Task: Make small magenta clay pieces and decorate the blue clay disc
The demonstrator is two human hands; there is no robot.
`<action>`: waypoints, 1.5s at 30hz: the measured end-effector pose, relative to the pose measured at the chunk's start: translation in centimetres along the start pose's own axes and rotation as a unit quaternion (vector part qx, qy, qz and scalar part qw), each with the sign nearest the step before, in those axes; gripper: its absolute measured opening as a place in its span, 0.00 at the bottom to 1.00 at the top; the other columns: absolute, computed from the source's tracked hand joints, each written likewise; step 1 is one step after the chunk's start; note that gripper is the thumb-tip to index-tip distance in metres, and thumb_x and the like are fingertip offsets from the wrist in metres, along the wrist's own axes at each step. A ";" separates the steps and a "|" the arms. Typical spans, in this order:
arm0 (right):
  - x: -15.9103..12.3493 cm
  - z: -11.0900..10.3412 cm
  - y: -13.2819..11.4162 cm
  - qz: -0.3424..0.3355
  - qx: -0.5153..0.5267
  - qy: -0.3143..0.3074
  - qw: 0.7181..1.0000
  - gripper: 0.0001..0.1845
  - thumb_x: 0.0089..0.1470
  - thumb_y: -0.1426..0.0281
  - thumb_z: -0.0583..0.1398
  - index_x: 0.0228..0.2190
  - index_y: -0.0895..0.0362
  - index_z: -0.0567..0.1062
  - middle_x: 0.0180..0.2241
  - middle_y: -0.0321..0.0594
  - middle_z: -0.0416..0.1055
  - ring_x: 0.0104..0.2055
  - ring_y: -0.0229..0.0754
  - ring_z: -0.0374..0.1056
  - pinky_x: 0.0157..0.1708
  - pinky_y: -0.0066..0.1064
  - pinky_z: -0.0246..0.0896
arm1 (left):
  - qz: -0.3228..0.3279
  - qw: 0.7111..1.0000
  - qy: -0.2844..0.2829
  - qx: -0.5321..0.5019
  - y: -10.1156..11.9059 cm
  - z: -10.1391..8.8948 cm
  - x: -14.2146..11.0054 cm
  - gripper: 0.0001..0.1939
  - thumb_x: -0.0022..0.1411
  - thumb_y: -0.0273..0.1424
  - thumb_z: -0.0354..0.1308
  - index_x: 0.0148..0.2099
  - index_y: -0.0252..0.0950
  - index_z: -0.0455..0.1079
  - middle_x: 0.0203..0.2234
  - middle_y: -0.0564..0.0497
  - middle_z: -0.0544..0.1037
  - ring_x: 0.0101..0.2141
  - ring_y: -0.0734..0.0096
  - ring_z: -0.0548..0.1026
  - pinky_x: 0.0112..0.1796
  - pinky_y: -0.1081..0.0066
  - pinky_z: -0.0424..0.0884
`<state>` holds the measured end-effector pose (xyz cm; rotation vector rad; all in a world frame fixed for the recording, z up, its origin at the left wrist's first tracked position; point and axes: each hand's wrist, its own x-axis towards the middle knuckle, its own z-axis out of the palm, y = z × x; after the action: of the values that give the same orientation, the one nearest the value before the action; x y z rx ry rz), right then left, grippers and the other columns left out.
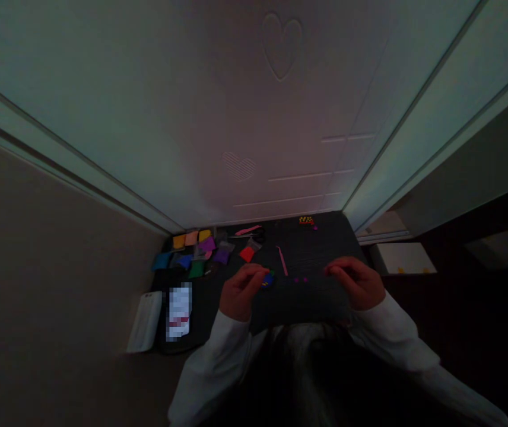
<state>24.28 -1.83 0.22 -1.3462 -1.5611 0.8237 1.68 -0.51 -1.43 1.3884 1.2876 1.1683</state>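
Pink tweezers [283, 262] lie on the surface [325, 246] between left hand [241, 289] and right hand [358, 284], long axis pointing away and slightly left; both grips pinched together, contents too dim to tell

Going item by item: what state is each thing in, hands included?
Left hand: pinched closed; any contents unclear.
Right hand: pinched closed; any contents unclear.
Pink tweezers: lying on the table, unheld.
Two purple pieces: lying apart.
Red packet: filled, lying down.
Scissors: lying down; blades' opening unclear.
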 end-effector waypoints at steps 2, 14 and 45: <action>0.0 -0.1 -0.2 0.008 -0.007 -0.002 1.000 0.05 0.41 0.70 0.55 0.25 0.57 0.67 0.25 0.37 0.68 0.28 0.36 0.64 0.29 0.29 0.60 | 0.016 1.000 0.004 0.027 0.0 0.0 -0.1 0.05 0.47 0.28 0.52 0.29 0.36 0.68 0.27 0.52 0.68 0.31 0.75 0.66 0.32 0.74 0.62; 0.0 0.0 0.2 -0.030 -0.039 -0.011 0.999 0.07 0.41 0.71 0.56 0.28 0.54 0.69 0.27 0.36 0.68 0.30 0.36 0.64 0.31 0.29 0.59 | 0.268 0.926 0.005 0.267 1.9 0.0 -0.6 0.10 0.42 0.26 0.56 0.33 0.38 0.68 0.27 0.51 0.70 0.32 0.72 0.66 0.34 0.69 0.63; 0.0 0.5 0.2 -0.085 -0.005 0.007 0.996 0.03 0.41 0.71 0.54 0.24 0.56 0.65 0.26 0.38 0.65 0.31 0.38 0.61 0.31 0.32 0.58 | 0.306 0.874 0.042 0.374 2.1 0.2 -0.6 0.06 0.44 0.27 0.54 0.30 0.38 0.66 0.26 0.53 0.72 0.34 0.71 0.67 0.45 0.58 0.48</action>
<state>23.90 -1.75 -0.11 -1.2046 -1.6446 0.7022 2.20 -1.27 0.52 2.4761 1.4880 1.1733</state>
